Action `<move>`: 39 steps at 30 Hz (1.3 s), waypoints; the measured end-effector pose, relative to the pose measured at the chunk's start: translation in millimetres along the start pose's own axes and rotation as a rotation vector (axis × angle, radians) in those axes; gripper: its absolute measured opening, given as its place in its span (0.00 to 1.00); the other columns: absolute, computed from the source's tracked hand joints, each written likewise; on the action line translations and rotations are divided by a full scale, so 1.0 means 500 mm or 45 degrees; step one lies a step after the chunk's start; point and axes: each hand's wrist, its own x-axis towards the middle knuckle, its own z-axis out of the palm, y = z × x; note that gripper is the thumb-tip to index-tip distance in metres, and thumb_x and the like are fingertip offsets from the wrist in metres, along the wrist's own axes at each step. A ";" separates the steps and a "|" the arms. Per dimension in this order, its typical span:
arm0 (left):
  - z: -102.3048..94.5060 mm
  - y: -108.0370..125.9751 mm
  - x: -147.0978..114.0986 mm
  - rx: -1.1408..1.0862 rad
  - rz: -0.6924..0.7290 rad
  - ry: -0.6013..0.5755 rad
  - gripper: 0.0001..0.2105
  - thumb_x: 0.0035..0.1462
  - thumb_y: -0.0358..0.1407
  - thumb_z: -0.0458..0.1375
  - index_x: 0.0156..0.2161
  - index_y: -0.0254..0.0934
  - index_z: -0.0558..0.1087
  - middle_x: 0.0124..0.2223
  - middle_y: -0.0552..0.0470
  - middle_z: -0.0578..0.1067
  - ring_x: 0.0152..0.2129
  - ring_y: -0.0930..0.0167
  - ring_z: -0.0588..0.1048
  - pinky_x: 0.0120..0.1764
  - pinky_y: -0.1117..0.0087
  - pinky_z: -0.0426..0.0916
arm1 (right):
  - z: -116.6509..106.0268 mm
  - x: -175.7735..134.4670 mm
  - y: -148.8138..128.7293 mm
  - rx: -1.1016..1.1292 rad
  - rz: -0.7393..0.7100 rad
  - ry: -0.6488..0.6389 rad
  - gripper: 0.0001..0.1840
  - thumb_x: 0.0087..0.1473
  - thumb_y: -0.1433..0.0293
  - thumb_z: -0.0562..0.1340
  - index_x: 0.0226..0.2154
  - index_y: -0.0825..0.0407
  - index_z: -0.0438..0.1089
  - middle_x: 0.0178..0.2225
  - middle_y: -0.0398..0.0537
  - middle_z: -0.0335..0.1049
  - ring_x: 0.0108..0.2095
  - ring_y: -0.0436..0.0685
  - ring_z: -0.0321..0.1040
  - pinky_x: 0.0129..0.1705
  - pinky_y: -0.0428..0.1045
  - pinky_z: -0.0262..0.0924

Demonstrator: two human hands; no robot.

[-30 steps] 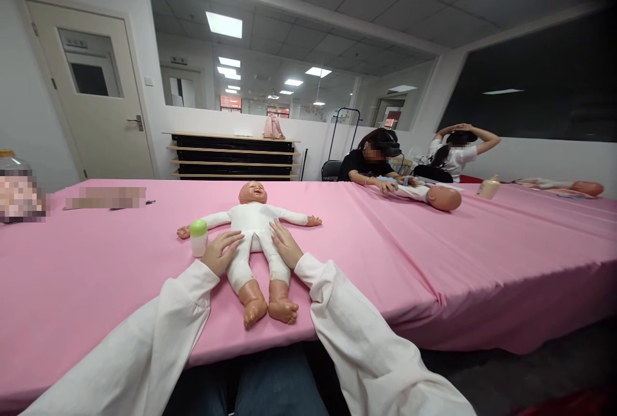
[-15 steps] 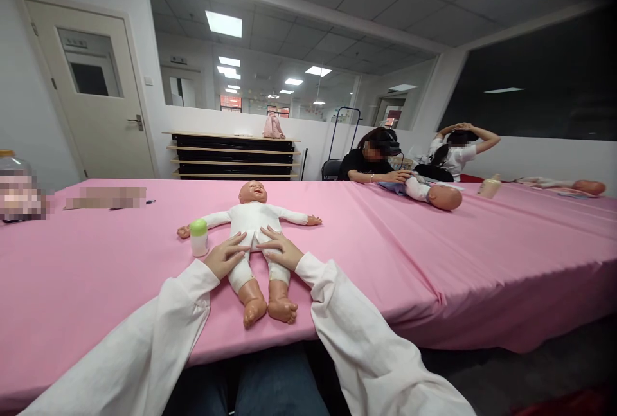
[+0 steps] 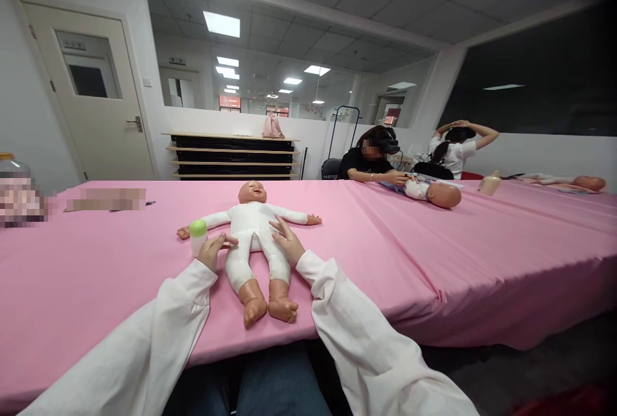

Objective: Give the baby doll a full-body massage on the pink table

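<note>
We cannot tell what the green-capped bottle (image 3: pixel 196 233) holds. On the pink tablecloth (image 3: pixel 366 236), the doll (image 3: pixel 255 226) lies lengthwise, head (image 3: pixel 252 193) pointing away from us; our left hand (image 3: pixel 214 251) and right hand (image 3: pixel 288 244), loosely extended, flank it, grasping nothing.

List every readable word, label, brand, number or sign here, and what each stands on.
No text is readable.
Sign-like plate behind the glass of the cream door: too small, blurred.
Second sign-like plate, behind the long glass window: too small, blurred.
Small white bottle with green cap, partly hidden: nothing legible.
Cream plastic bottle: too small to tell.
Doll with white cloth body: no lettering visible.
</note>
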 end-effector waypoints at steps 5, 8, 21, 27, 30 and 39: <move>0.005 -0.019 0.007 0.421 0.119 -0.279 0.34 0.50 0.58 0.46 0.50 0.31 0.69 0.58 0.42 0.61 0.58 0.58 0.55 0.60 0.56 0.49 | -0.005 0.001 0.028 -0.456 -0.142 -0.309 0.40 0.46 0.58 0.62 0.59 0.51 0.52 0.63 0.52 0.40 0.64 0.62 0.32 0.63 0.61 0.30; 0.007 -0.019 0.002 0.587 0.082 -0.435 0.32 0.51 0.58 0.46 0.53 0.37 0.68 0.62 0.48 0.53 0.61 0.58 0.46 0.61 0.52 0.37 | -0.010 -0.003 0.013 -0.598 -0.240 -0.463 0.32 0.48 0.61 0.61 0.55 0.49 0.59 0.62 0.50 0.41 0.64 0.63 0.31 0.62 0.64 0.30; 0.013 0.027 -0.020 0.014 0.017 -0.323 0.25 0.46 0.55 0.53 0.28 0.31 0.74 0.17 0.49 0.71 0.19 0.68 0.74 0.43 0.57 0.68 | -0.001 -0.022 -0.038 -0.128 -0.217 -0.207 0.18 0.52 0.59 0.56 0.29 0.55 0.74 0.20 0.47 0.70 0.38 0.57 0.69 0.46 0.55 0.60; 0.004 0.025 -0.010 -0.111 -0.065 0.028 0.23 0.46 0.54 0.51 0.30 0.32 0.72 0.13 0.56 0.63 0.12 0.74 0.66 0.24 0.70 0.67 | 0.003 -0.020 -0.029 -0.140 -0.182 0.060 0.21 0.56 0.58 0.51 0.37 0.55 0.70 0.17 0.42 0.64 0.24 0.50 0.65 0.38 0.50 0.62; 0.004 0.016 -0.003 -0.035 -0.029 0.112 0.24 0.44 0.53 0.52 0.34 0.31 0.73 0.23 0.50 0.72 0.23 0.71 0.73 0.31 0.69 0.70 | 0.002 -0.018 -0.026 -0.354 -0.285 0.042 0.19 0.55 0.62 0.52 0.44 0.54 0.67 0.33 0.49 0.71 0.38 0.54 0.67 0.47 0.54 0.59; 0.012 -0.009 -0.007 0.445 0.116 -0.208 0.27 0.45 0.51 0.54 0.46 0.35 0.73 0.57 0.43 0.63 0.56 0.60 0.59 0.60 0.58 0.52 | -0.009 -0.007 0.003 -0.645 -0.203 -0.345 0.32 0.52 0.60 0.56 0.58 0.55 0.55 0.61 0.55 0.46 0.63 0.61 0.39 0.63 0.61 0.37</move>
